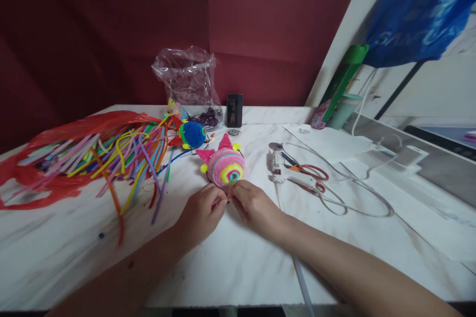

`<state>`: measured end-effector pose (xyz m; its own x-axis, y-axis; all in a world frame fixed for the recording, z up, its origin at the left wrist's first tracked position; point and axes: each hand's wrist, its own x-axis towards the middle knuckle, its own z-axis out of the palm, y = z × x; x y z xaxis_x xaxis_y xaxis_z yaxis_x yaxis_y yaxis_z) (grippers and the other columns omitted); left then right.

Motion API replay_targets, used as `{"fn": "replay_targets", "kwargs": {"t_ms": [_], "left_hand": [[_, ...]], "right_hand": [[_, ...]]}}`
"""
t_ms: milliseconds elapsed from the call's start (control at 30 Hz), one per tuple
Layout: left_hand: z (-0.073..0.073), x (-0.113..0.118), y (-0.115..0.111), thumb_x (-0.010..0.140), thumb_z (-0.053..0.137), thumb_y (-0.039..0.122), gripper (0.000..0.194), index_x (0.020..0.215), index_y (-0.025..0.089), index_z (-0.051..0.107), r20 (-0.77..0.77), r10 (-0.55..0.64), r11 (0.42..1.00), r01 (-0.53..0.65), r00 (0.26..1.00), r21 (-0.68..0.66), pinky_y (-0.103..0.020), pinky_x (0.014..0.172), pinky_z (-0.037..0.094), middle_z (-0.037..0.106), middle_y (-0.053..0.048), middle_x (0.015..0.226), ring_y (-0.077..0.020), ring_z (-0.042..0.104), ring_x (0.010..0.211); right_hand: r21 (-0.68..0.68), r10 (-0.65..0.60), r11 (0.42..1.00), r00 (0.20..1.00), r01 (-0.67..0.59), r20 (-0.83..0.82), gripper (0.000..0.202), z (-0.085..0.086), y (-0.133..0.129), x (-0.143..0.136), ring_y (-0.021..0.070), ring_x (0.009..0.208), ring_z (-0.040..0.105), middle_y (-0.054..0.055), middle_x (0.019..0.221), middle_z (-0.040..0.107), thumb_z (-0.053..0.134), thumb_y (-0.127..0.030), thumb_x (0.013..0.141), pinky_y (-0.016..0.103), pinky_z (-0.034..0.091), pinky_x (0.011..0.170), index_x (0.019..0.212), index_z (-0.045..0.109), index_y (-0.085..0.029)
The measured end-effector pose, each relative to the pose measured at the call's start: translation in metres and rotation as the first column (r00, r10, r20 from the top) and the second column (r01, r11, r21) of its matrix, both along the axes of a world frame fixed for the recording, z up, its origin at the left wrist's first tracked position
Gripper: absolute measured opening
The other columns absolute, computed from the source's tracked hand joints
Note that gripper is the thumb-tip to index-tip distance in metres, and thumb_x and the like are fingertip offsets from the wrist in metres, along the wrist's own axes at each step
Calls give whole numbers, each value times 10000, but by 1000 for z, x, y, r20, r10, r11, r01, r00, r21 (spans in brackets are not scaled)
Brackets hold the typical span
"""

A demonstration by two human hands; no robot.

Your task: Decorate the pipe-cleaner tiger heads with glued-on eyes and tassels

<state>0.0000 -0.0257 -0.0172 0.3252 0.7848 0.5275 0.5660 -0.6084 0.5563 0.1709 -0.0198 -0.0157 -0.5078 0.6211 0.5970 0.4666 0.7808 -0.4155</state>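
Observation:
A round pink figure (226, 167) wound in fuzzy stems stands mid-table, with pointed pink pieces on top, yellow bits at its sides and a yellow and teal ringed spot in front. Just below it, my left hand (204, 209) and my right hand (254, 204) meet with fingers pinched together. Something small and reddish shows between the fingertips, too small to make out. Behind the pink figure lies a blue one (192, 134) with green, red and yellow parts.
Loose colored fuzzy stems (122, 153) spread on red plastic at the left. A white glue gun (278, 166), orange-handled scissors (314, 172) and cables lie at the right. A clear bag (189, 77) and a black box (234, 110) stand behind.

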Motion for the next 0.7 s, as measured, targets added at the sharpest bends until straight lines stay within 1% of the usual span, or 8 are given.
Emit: {"fn": "replay_targets", "kwargs": {"t_ms": [100, 200, 267, 367, 467, 533, 633, 700], "left_hand": [[4, 2, -1, 706, 476, 121, 120, 610, 193, 481, 38, 43, 999, -42, 998, -21, -215, 547, 369, 519, 24, 611, -112, 492, 573], [11, 3, -3, 726, 488, 196, 116, 610, 193, 486, 148, 106, 982, -80, 983, -173, -213, 525, 370, 490, 35, 559, -110, 467, 542], [13, 4, -3, 734, 494, 246, 132, 613, 192, 494, 219, 110, 962, -49, 970, -267, -210, 509, 368, 477, 42, 535, -106, 450, 523], [12, 6, -3, 723, 505, 262, 133, 611, 189, 498, 286, 110, 946, -11, 952, -324, -204, 492, 360, 478, 49, 523, -96, 432, 499], [10, 7, -2, 725, 522, 267, 119, 638, 186, 523, 308, 109, 939, 4, 945, -344, -204, 491, 365, 499, 51, 531, -92, 435, 491], [10, 5, -1, 735, 531, 271, 124, 645, 185, 540, 286, 97, 937, 10, 953, -350, -207, 499, 379, 518, 46, 537, -97, 456, 499], [12, 2, 0, 759, 523, 247, 129, 652, 185, 562, 208, 74, 960, -13, 975, -278, -218, 538, 412, 559, 27, 576, -113, 512, 551], [11, -1, 1, 774, 513, 212, 124, 667, 184, 568, 149, 35, 986, -10, 988, -164, -225, 580, 432, 590, 11, 635, -122, 548, 607]], "right_hand": [[-252, -13, 967, 985, -31, -172, 133, 2, -1, -2, 167, 735, 581, 68, 776, 632, 503, -170, 869, 286, 467, 673, 769, 591, -169], [-556, -113, 821, 918, -129, -381, 112, 4, -1, -5, 156, 722, 601, 43, 776, 652, 597, -275, 820, 287, 474, 684, 822, 625, -166], [-643, -154, 740, 880, -199, -450, 177, 5, -1, -7, 138, 668, 581, 21, 732, 633, 624, -338, 794, 277, 464, 656, 817, 629, -162], [-667, -156, 700, 855, -257, -494, 243, 5, -1, -9, 119, 625, 541, 0, 683, 597, 636, -402, 775, 261, 438, 626, 778, 623, -160], [-640, -143, 726, 855, -252, -499, 251, 5, -1, -8, 118, 621, 522, -8, 662, 567, 597, -410, 806, 255, 427, 619, 749, 589, -167], [-580, -137, 799, 892, -157, -430, 206, 6, -1, -5, 122, 623, 512, -5, 662, 555, 553, -352, 843, 251, 419, 611, 742, 569, -174], [-366, -104, 931, 962, 5, -251, 123, 10, -1, 0, 133, 649, 514, 10, 692, 560, 498, -209, 861, 249, 417, 623, 749, 543, -183], [-228, -63, 973, 987, 29, -146, 117, 12, -1, 4, 143, 675, 531, 24, 718, 572, 467, -146, 858, 254, 427, 644, 764, 523, -188]]}}
